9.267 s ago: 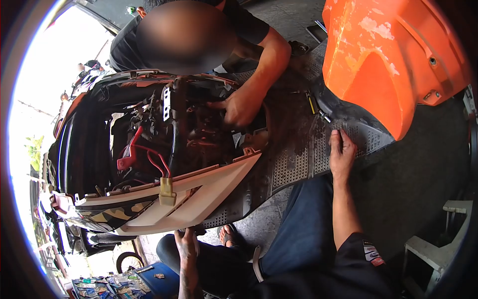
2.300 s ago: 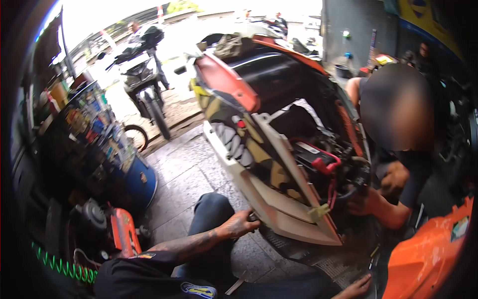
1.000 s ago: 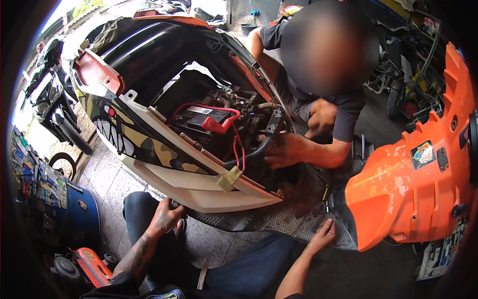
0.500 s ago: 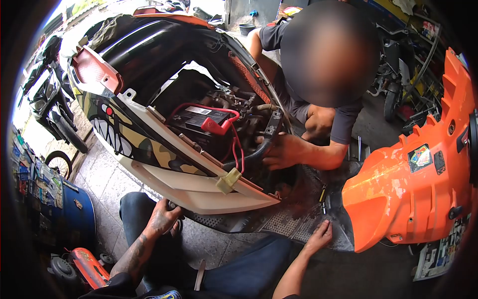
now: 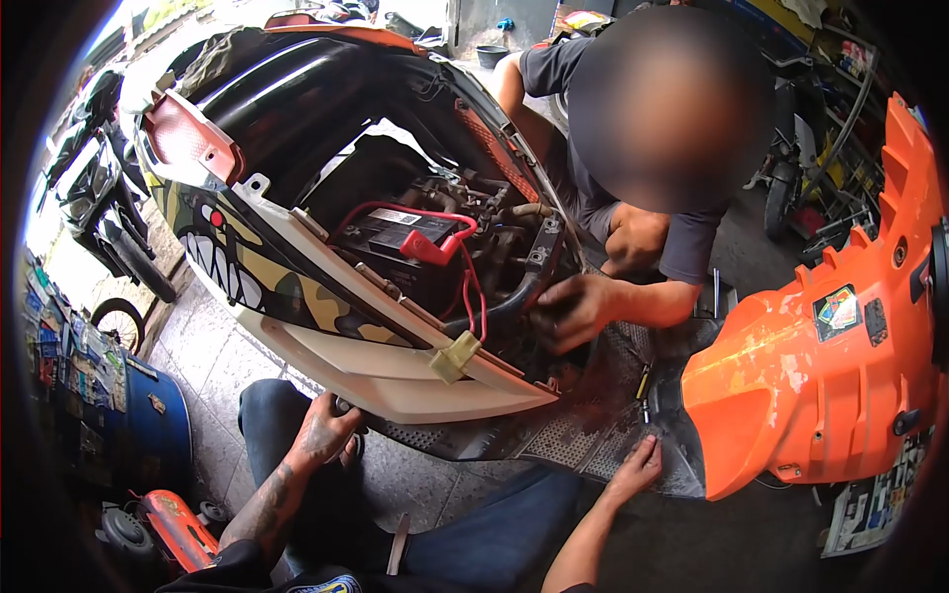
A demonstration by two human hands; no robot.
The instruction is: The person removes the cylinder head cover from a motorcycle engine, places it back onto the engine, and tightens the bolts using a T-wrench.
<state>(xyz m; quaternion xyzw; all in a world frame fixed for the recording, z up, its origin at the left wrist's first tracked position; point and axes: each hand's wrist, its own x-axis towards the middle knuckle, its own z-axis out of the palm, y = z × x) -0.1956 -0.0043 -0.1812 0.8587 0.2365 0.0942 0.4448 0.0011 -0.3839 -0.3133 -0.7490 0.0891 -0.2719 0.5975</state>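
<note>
My left hand (image 5: 329, 425) is closed below the scooter's cream lower side panel (image 5: 395, 381). A small dark rounded end shows at its fingers, but I cannot make out what it is. My right hand (image 5: 636, 468) has its fingers curled at the near edge of the scooter's black footboard (image 5: 583, 453). Just above it, a screwdriver-like tool with a yellow and black handle (image 5: 645, 381) lies on the footboard. Under the open bodywork sits a battery (image 5: 395, 237) with a red cable and red terminal cover (image 5: 427, 249).
A co-worker's hand (image 5: 568, 311) reaches to the scooter frame from the far side. An orange front fairing (image 5: 791, 385) stands at the right. A blue drum (image 5: 156, 420) and a red cylinder-shaped machine (image 5: 178, 529) are on the left; a parked motorcycle (image 5: 114, 217) stands behind.
The co-worker's hand has shifted slightly down along the frame, and their head has moved a little to the right. My two hands stay in nearly the same places.
</note>
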